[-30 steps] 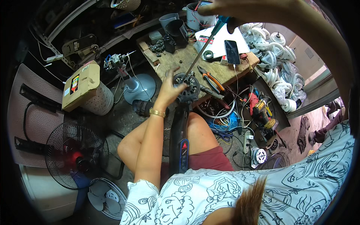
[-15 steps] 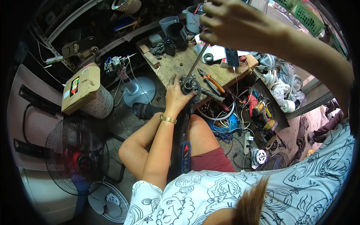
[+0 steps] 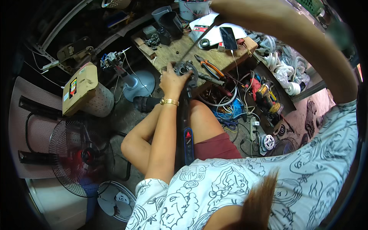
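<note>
Right arm [image 3: 291, 42] raised higher; left hand [image 3: 173, 78] grips motor [image 3: 184, 69].

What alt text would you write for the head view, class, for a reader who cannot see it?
A seated person's left hand grips a round metal motor part at the edge of a cluttered wooden workbench. A thin rod slants up from it towards the raised right arm. Orange-handled pliers lie beside it.

There is one view, from a camera on the person's head. It looks straight down, close over the patterned shirt [image 3: 245, 191] at the bottom of the frame. The wooden workbench [image 3: 174, 53] sits farther off at the top. Edges bend near the round rim.
</note>
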A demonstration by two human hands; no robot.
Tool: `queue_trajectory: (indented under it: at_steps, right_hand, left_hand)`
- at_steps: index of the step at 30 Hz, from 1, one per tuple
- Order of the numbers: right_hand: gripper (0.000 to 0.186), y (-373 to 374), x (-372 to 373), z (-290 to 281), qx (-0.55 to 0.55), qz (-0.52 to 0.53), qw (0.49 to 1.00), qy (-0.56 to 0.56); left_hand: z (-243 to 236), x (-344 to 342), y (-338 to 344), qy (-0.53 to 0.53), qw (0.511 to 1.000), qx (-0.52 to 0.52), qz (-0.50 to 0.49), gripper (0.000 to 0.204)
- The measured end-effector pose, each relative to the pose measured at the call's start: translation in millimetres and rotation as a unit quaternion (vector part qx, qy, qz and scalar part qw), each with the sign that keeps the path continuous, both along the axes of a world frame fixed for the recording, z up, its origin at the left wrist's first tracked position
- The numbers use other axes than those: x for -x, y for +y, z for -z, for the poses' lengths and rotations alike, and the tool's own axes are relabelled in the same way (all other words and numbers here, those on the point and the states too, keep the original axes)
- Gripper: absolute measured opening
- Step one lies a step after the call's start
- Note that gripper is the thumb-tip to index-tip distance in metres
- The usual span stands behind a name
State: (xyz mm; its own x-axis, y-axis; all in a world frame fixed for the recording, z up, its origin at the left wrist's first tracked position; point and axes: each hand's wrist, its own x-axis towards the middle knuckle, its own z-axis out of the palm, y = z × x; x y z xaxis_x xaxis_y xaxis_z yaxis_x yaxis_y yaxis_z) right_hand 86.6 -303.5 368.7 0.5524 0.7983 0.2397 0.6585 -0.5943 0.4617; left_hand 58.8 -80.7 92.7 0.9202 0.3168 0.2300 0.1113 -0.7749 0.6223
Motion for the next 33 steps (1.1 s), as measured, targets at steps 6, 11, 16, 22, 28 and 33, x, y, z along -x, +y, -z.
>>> queue_trajectory:
  at_steps: [6,11,16,22,28,33]
  right_hand:
    - [0.035,-144.8,28.8,131.5,-0.251,0.331,0.889,0.196]
    - [0.036,-199.6,141.8,346.2,-0.373,0.451,0.753,0.301]
    - [0.031,-183.1,261.2,518.9,-0.401,0.522,0.683,0.317]
    - [0.036,-184.5,245.9,597.6,-0.412,0.472,0.722,0.295]
    - [0.086,8.9,162.1,333.7,-0.570,-0.003,0.721,0.395]
    - [0.114,96.1,194.6,251.4,-0.558,-0.333,0.518,0.556]
  left_hand:
    - [21.5,-10.9,46.5,-0.057,0.990,0.125,0.011,0.069]
    - [10.2,-2.8,85.7,-0.176,0.956,0.230,0.049,0.064]
    - [-68.2,47.3,111.6,-0.289,0.848,0.409,0.173,0.063]
    - [-119.7,101.1,144.3,-0.335,0.687,0.585,0.271,0.044]
    - [-166.0,151.2,160.3,-0.416,0.674,0.548,0.269,0.042]
    - [-189.5,167.5,117.8,-0.382,0.657,0.572,0.309,0.047]
